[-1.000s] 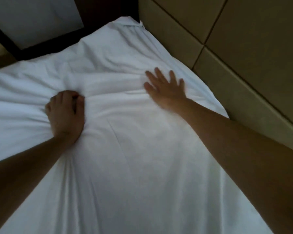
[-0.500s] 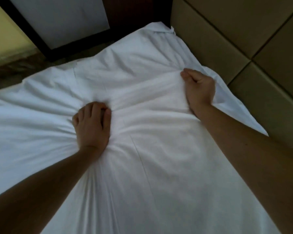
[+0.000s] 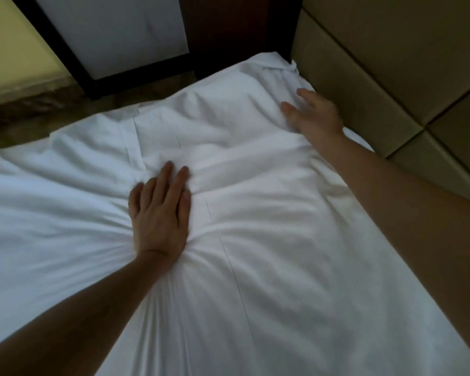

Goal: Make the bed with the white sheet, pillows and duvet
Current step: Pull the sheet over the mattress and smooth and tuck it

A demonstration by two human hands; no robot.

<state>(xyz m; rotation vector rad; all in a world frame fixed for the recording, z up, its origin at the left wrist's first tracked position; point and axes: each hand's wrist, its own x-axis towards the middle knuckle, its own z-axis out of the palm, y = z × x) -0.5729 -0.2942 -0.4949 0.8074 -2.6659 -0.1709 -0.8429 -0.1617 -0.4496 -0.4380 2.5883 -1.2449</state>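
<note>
So, sheet (image 3: 282, 267): white, spread over the bed and hiding it, filling most of the view; rumpled toward the far end
Wall (image 3: 391, 63): beige padded panels running along the sheet's right edge
Left grip (image 3: 160, 210): flat, fingers straight and close together, palm pressing the sheet near the middle; it has hold of nothing
Right grip (image 3: 314, 115): fingers spread and loose, lying on the sheet right beside the wall; slightly blurred, but nothing looks pinched
Creases (image 3: 92, 240): fan outward from under the left wrist, so the cloth is dragged in there
Corner (image 3: 277, 63): far end of the sheet, bunched against the wall, just beyond the right fingertips and apart from them
Handling: likely light, soft and limp; it should slide and bunch under a pressing palm and cannot be pushed flat from one end
Where to take hold: probably the hem or the far corner, pinching a fold and pulling outward; flat palms suit smoothing only
Sheet to grips: under both, left mid-bed, right at the wall-side edge
</note>
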